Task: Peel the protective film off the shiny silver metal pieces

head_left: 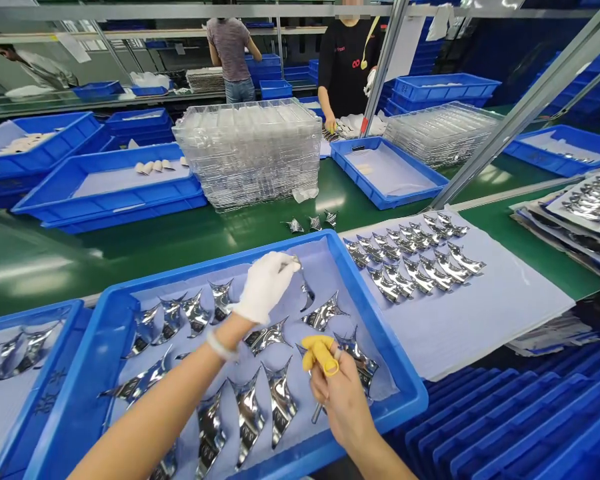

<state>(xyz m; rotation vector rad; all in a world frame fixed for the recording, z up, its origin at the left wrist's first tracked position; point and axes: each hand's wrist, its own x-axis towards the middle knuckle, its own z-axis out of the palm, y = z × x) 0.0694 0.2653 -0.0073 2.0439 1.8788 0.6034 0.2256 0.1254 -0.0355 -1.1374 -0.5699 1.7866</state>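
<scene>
A white glove covers my left hand [266, 285], which reaches over the far side of a blue tray [215, 257]. Its thumb and fingertips pinch the upper end of a shiny chrome part [307, 293], seen nearly edge-on. Yellow finger cots sit on several fingers of my right hand [337, 387], closed near the tray's right side. From below that fist sticks out the end of a thin grey rod-like tool [317, 413]; the rest is hidden. Around both hands, pointed chrome pieces [281, 402] lie spaced out on the tray's white lining.
Rows of chrome pieces [420, 260] lie on a white sheet [450, 327] at the right. Three small parts [314, 223] sit beyond the tray. Farther back stand stacked clear plastic trays [250, 157] and more blue trays [387, 175]. A slanted metal post [520, 107] crosses the right side. A co-worker [347, 70] stands opposite.
</scene>
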